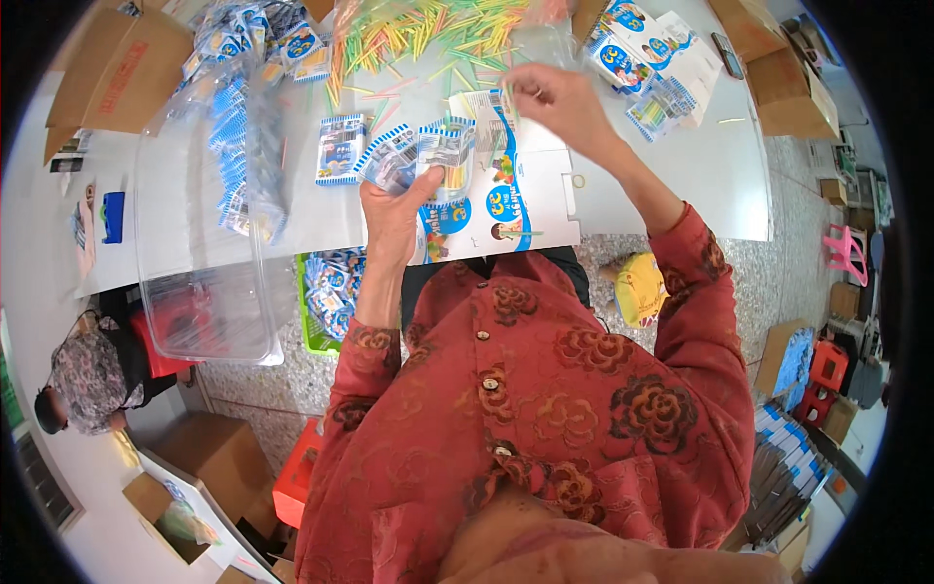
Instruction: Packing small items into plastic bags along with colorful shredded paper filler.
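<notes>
My left hand is closed on small clear packets with blue-and-white striped edges, fanned out above the table. Thin yellowish sticks show inside the one under my thumb. To the right, my right hand is raised with its fingers pinched on what looks like a thin pale green stick. Beneath both hands lies a flattened printed carton, white and blue, with a loose stick on it near the front. A similar packet rests left of my left hand.
A heap of red, yellow and green sticks covers the back of the table. A long clear plastic tray with several packets overhangs the left edge. More packets lie at right. Below stands a green basket of packets; cardboard boxes flank the table.
</notes>
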`<state>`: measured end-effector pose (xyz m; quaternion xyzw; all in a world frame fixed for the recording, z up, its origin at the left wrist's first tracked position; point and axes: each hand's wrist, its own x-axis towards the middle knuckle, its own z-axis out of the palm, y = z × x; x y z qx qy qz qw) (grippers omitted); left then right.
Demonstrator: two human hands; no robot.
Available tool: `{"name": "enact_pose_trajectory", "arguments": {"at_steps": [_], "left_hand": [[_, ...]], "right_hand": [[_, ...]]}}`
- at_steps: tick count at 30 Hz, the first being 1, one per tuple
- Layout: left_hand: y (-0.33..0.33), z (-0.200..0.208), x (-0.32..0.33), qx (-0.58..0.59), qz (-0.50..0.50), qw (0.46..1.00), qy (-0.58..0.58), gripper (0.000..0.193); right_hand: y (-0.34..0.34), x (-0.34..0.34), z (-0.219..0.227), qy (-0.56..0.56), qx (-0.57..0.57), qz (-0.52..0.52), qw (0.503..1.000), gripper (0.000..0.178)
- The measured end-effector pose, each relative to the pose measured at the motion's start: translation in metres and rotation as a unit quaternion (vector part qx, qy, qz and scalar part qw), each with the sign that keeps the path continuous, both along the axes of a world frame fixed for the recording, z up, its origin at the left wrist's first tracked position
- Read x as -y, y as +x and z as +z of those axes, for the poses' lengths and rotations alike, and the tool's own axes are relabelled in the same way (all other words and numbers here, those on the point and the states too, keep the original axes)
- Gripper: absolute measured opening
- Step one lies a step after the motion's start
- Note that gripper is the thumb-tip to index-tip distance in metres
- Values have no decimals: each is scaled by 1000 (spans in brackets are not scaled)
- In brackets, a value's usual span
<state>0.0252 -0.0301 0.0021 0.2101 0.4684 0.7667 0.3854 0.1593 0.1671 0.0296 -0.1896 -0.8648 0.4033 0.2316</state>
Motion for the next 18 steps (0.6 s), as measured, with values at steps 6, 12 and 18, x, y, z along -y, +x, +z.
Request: {"name": "enact_pose_trajectory", "arguments": {"at_steps": [6, 12, 18], "left_hand": [[2, 0, -1, -6, -18, 1000, -19, 28], [7, 5, -2, 4, -38, 999, 2, 29], [5, -1, 1, 22, -48, 999, 6, 30]], "right_hand": [[-9, 14, 43, -272, -175, 69, 944, 14], [-20, 28, 33, -204, -115, 145, 961, 12], [-20, 34, 44, -61, -25, 183, 981, 13]]}}
